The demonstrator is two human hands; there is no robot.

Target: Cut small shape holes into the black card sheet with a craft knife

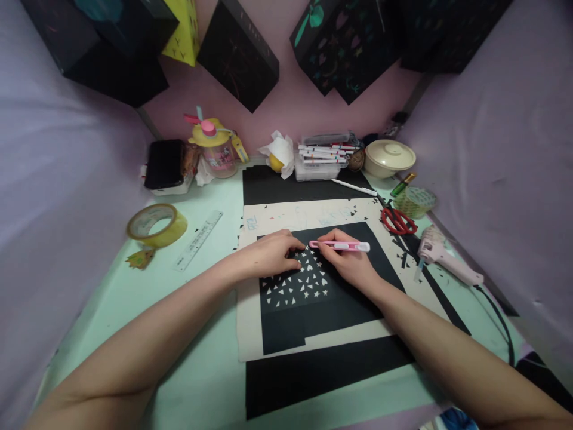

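A sheet of black paper (358, 304) lies on a pale board (249, 328). Small stars, hearts and triangles are cut through it, and the pale board shows through the holes. My left hand (273, 254) rests flat on the sheet's upper left, fingers spread beside the cut shapes. In my right hand (347, 263) is a pink craft knife (342, 245), held like a pen, its tip end pointing left near the topmost star. Whether the blade touches the paper I cannot make out.
At left lie a tape roll (156, 226) and a clear ruler (198, 240). To the right are red-handled scissors (398, 221), a glue gun (447, 257) with a cord, and black scraps. Markers (324, 154), a drink bottle (217, 149) and a lidded bowl (390, 158) stand at the back.
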